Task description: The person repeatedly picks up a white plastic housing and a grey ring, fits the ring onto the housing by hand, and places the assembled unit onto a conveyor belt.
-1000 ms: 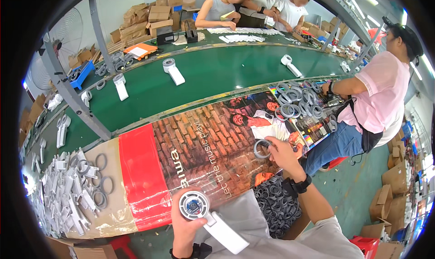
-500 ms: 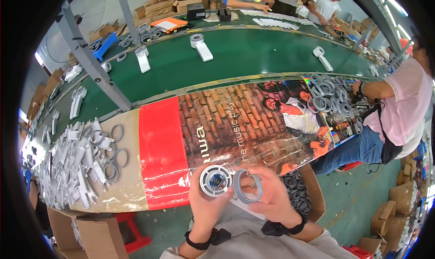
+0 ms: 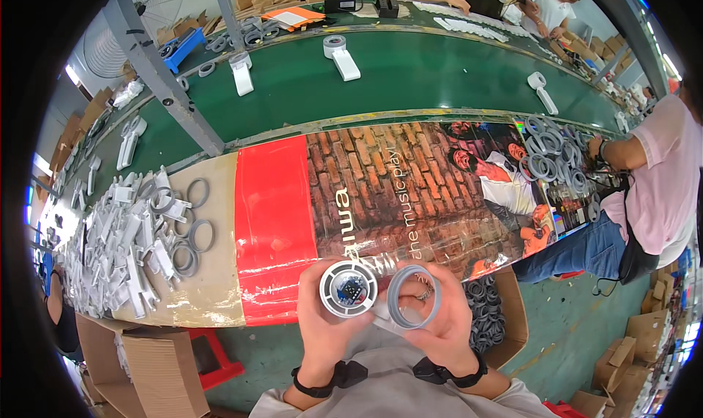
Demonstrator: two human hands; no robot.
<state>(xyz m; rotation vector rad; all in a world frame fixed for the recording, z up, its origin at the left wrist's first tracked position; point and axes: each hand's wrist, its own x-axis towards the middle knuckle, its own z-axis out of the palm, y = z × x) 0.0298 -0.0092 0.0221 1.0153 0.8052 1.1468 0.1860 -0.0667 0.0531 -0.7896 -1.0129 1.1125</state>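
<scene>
In front of my body, my left hand [image 3: 320, 334] grips a white round-headed housing [image 3: 348, 289], its open face turned up and a small blue circuit board inside. The housing's pale handle runs off behind the other part, toward my right hand [image 3: 452, 323]. That hand has its thumb and fingers wrapped round a grey ring [image 3: 393, 299], held tilted just right of the housing. Between ring and housing there is a narrow gap. Some right-hand fingers show through the ring's opening.
A heap of white plastic parts [image 3: 132, 235] and loose grey rings [image 3: 201, 235] lies on the table at left. More rings [image 3: 545, 154] lie by a seated co-worker [image 3: 659, 154] at right. A carton of dark rings [image 3: 487, 312] stands beside me. A green conveyor [image 3: 410, 74] carries white units.
The grey ring has turned more face-on and moved slightly right. Both hands still hold the same parts. The whole view has shifted a little, the conveyor appearing higher and further right.
</scene>
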